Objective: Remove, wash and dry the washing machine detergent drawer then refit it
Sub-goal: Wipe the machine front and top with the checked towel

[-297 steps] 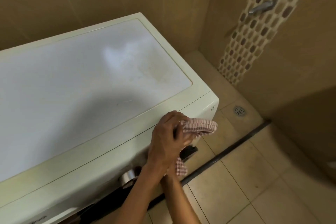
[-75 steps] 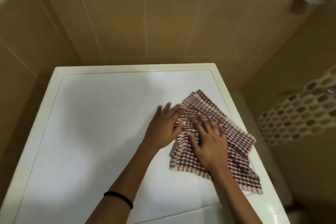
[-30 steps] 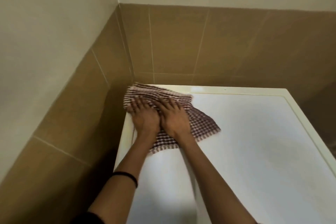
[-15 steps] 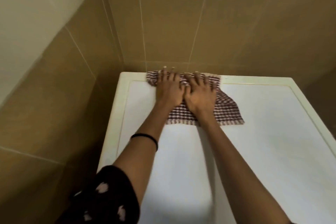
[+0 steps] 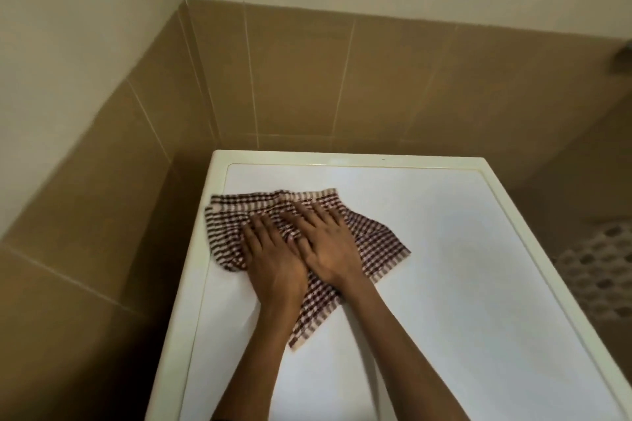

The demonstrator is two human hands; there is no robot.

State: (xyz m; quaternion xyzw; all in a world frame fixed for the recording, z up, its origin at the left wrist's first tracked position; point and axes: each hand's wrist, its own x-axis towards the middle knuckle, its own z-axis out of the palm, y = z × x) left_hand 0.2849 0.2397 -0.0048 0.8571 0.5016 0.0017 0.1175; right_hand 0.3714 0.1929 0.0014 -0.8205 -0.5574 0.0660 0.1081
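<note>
Fingers [image 5: 255,232] straight and slightly spread, left hand [image 5: 275,270] and right hand [image 5: 330,249] press a checked cloth [image 5: 376,243] flat on the washing machine top [image 5: 461,267], overlapping its left rim [image 5: 191,270]; bare lid lies rightward. Half a second ago the cloth sat at the back edge. The detergent drawer is out of shot.

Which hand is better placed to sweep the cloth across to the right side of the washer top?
Right, probably. The right hand lies flat on the middle of the cloth, nearer the bare right part of the washer top; the left hand presses the cloth's left part by the left rim.
</note>
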